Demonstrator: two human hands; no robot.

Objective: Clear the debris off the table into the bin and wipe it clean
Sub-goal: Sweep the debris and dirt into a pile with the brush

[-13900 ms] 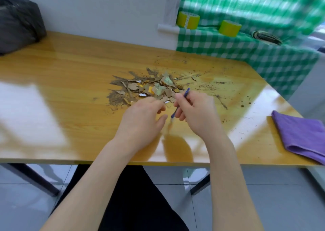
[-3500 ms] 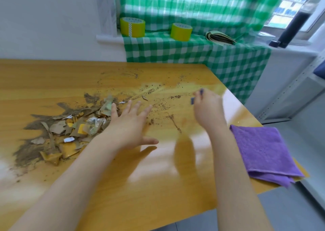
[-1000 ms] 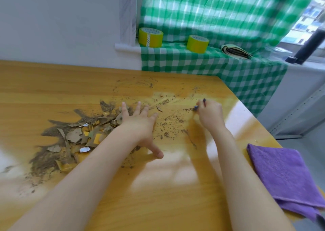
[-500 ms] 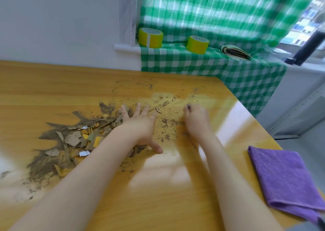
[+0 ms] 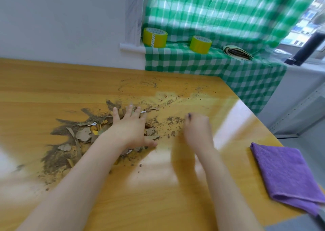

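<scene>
A heap of debris (image 5: 77, 137), brown dirt with cardboard and paper scraps, lies on the yellow wooden table (image 5: 158, 192) left of centre. My left hand (image 5: 131, 127) lies flat on the heap's right edge, fingers spread and straight. Loose grains of dirt (image 5: 168, 123) are scattered between my two hands and further back. My right hand (image 5: 197, 128), blurred, is on the table just right of those grains, fingers curled round a small dark blue tool whose tip (image 5: 189, 115) shows above the knuckles. A folded purple cloth (image 5: 288, 174) lies at the table's right edge. No bin is in view.
Behind the table a sill under green checked cloth (image 5: 211, 63) carries two yellow tape rolls (image 5: 154, 37) (image 5: 200, 44) and a folded booklet (image 5: 237, 53). A white wall stands at the back left. Grey floor and a metal rack (image 5: 299, 111) are to the right.
My right hand with the blue tool has swept leftward across the dirt grains toward the heap over the last second. My left hand has stayed flat on the heap's right edge.
</scene>
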